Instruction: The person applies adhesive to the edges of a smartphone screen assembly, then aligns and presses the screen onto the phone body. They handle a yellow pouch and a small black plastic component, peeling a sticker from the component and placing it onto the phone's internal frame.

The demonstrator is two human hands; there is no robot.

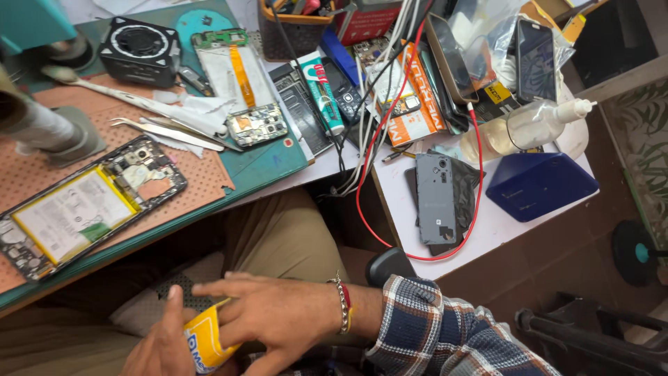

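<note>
Low in the view, over my lap, both hands meet on a small yellow packet (pixel 206 342) with blue print. My right hand (pixel 278 317), with a beaded bracelet at the wrist and a plaid sleeve behind it, lies across the packet's top with its fingers stretched left. Gripping the packet's lower left side is my left hand (pixel 161 345), thumb raised. Above them on a pink perforated mat (pixel 202 177) lies an opened phone (pixel 76 209) with its battery showing.
On the workbench are metal tweezers (pixel 167 132), a small circuit board (pixel 256 125), a black fan (pixel 139 49) and a glue tube (pixel 321 94). The side table holds a grey phone back cover (pixel 436 198), a blue box (pixel 539 184), a clear bottle (pixel 522 129) and a red cable (pixel 365 188).
</note>
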